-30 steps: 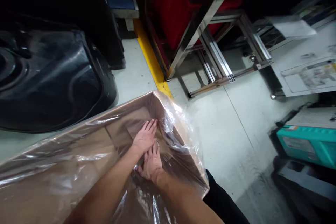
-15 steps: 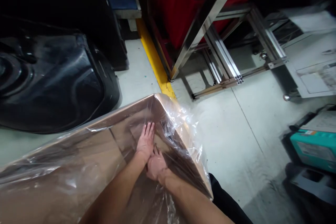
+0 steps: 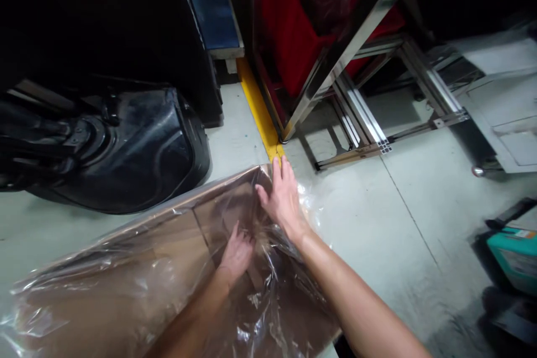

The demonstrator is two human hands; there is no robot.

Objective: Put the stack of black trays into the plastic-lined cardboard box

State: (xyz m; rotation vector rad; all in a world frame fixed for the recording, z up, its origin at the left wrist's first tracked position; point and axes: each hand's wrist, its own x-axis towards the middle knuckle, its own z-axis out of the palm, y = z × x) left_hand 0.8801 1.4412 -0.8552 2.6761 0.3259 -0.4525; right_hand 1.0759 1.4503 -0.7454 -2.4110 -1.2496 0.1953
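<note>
A large cardboard box point(image 3: 126, 285) lies tilted at the bottom of the view, lined and covered with loose clear plastic film point(image 3: 277, 313). My right hand point(image 3: 283, 198) sits at the box's far corner, fingers spread, against the film. My left hand point(image 3: 237, 254) is inside the box, partly behind the film. A twisted bunch of film point(image 3: 262, 238) lies between my hands. I cannot tell whether my left fingers grip it.
A black moulded object point(image 3: 126, 162) fills the left. Beyond the box run a yellow floor stripe point(image 3: 258, 106) and a metal frame point(image 3: 361, 106) around a red bin point(image 3: 293, 28). A teal case point(image 3: 516, 257) stands at the right edge.
My right hand has come up from inside the box to its far corner, and my hands have moved apart. The film is now bunched between them, and the view has shifted slightly.
</note>
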